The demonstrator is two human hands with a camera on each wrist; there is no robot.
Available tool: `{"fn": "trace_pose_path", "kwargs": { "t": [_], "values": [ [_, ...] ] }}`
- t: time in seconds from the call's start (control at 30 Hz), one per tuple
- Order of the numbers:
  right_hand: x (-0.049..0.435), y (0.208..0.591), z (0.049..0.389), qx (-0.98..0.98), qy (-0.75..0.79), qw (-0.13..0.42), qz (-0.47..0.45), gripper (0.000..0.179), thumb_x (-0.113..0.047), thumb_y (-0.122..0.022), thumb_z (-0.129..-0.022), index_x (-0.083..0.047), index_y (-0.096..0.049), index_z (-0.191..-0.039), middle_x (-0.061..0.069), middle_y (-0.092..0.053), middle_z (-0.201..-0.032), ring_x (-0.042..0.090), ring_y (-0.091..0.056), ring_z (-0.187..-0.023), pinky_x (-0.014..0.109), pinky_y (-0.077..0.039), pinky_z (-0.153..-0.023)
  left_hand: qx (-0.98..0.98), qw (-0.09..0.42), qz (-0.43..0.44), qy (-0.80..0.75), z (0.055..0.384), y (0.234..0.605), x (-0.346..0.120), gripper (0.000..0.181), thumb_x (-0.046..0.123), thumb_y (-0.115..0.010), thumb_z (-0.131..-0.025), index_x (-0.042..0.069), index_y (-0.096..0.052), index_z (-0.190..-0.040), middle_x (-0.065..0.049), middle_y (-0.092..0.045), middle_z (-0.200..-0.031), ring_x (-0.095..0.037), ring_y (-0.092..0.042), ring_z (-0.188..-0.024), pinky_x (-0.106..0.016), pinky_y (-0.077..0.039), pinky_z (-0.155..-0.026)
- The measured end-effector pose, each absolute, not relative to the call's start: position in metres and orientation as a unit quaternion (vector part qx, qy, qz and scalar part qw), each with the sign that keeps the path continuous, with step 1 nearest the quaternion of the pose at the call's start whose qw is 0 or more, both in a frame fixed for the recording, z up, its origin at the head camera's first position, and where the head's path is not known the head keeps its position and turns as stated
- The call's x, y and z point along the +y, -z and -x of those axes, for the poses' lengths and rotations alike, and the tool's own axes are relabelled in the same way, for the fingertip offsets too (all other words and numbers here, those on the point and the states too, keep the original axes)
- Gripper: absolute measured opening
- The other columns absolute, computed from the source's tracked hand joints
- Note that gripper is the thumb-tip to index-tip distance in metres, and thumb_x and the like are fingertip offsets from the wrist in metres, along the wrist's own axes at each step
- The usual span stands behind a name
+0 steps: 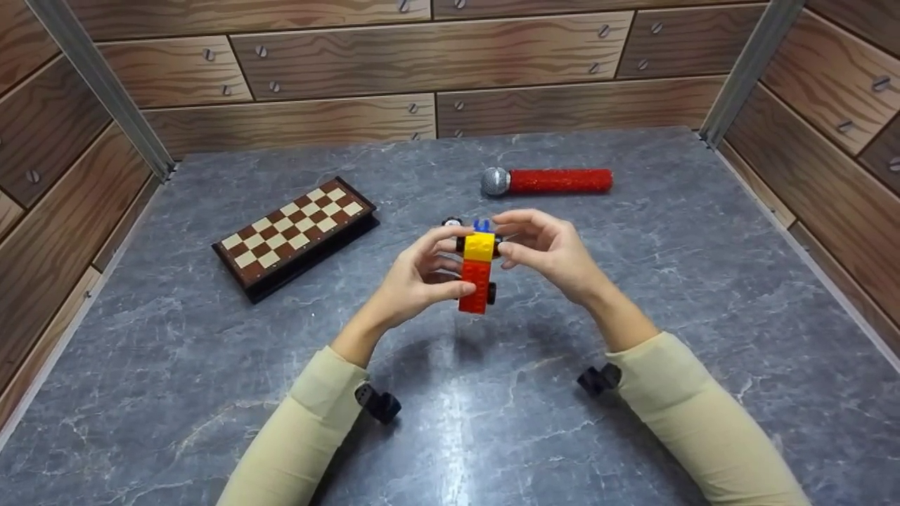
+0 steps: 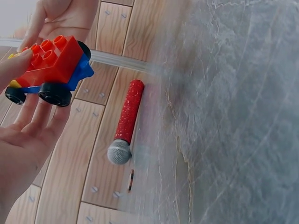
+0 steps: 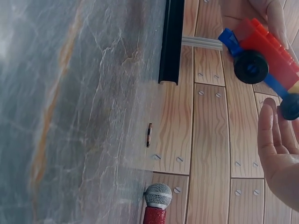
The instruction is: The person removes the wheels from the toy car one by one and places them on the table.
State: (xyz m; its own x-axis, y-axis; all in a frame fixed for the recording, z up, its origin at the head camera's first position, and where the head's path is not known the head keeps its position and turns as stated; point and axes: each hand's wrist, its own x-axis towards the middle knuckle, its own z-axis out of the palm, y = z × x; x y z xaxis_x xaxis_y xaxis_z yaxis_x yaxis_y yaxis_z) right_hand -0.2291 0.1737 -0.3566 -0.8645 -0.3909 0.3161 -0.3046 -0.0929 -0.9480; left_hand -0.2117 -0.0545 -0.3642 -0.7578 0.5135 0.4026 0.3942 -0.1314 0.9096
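A toy car of building blocks is held up above the table, with a red studded block, a yellow block at its far end, a blue base and black wheels. My left hand grips it from the left, thumb on the red block and fingers underneath. From the right, my right hand holds the far end by a wheel, its thumb against that wheel and its fingers curved. In the right wrist view, the red block and a black wheel show side-on, and the blue base juts out in the left wrist view.
A folded chessboard box lies at the left on the grey marbled table. At the back lies a red microphone with a silver head. A small round disc lies just beyond my left fingers. Wood-patterned walls enclose the table.
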Motion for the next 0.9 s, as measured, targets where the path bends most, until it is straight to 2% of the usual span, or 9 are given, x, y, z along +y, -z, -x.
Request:
{"fn": "trace_pose_path", "kwargs": {
  "t": [0.17, 0.37, 0.6, 0.8, 0.9],
  "values": [
    [0.175, 0.358, 0.229, 0.675, 0.692, 0.031, 0.256, 0.034, -0.001, -0.065, -0.085, 0.006, -0.056, -0.117, 0.019, -0.062, -0.111, 0.028, -0.062, -0.081, 0.036, -0.055, -0.071, 0.650, 0.038, -0.349, -0.673, 0.209, 0.364, -0.054, 0.059, -0.007, -0.068, -0.079, 0.001, -0.043, -0.132, -0.018, -0.056, -0.116, -0.037, -0.060, -0.094, -0.048, -0.051, -0.081],
    [0.174, 0.361, 0.228, 0.680, 0.691, 0.023, 0.245, 0.029, 0.000, -0.067, -0.084, 0.007, -0.060, -0.111, 0.018, -0.064, -0.101, 0.040, -0.060, -0.082, 0.037, -0.055, -0.070, 0.632, 0.038, -0.359, -0.686, 0.216, 0.378, -0.052, 0.064, -0.009, -0.068, -0.078, 0.003, -0.041, -0.135, -0.018, -0.054, -0.117, -0.037, -0.060, -0.092, -0.048, -0.051, -0.080],
    [0.171, 0.362, 0.228, 0.683, 0.686, 0.017, 0.249, 0.028, 0.001, -0.067, -0.083, 0.011, -0.060, -0.108, 0.014, -0.066, -0.095, 0.023, -0.063, -0.073, 0.032, -0.054, -0.069, 0.622, 0.045, -0.380, -0.683, 0.220, 0.387, -0.049, 0.063, -0.005, -0.071, -0.078, 0.008, -0.046, -0.134, -0.010, -0.047, -0.128, -0.031, -0.062, -0.091, -0.044, -0.053, -0.077],
    [0.168, 0.362, 0.227, 0.678, 0.691, 0.023, 0.250, 0.019, 0.003, -0.067, -0.082, 0.009, -0.061, -0.098, 0.012, -0.065, -0.087, 0.020, -0.061, -0.071, 0.032, -0.054, -0.069, 0.625, 0.050, -0.373, -0.684, 0.220, 0.387, -0.050, 0.060, -0.001, -0.072, -0.078, 0.009, -0.048, -0.132, -0.012, -0.052, -0.119, -0.030, -0.062, -0.088, -0.043, -0.054, -0.077],
    [0.166, 0.362, 0.224, 0.682, 0.685, 0.030, 0.254, 0.018, 0.003, -0.068, -0.081, 0.007, -0.058, -0.095, 0.011, -0.062, -0.085, 0.019, -0.060, -0.073, 0.030, -0.054, -0.069, 0.629, 0.051, -0.366, -0.684, 0.219, 0.388, -0.050, 0.057, -0.004, -0.071, -0.077, 0.006, -0.050, -0.130, -0.011, -0.053, -0.117, -0.028, -0.061, -0.087, -0.042, -0.054, -0.077]
  ]
}}
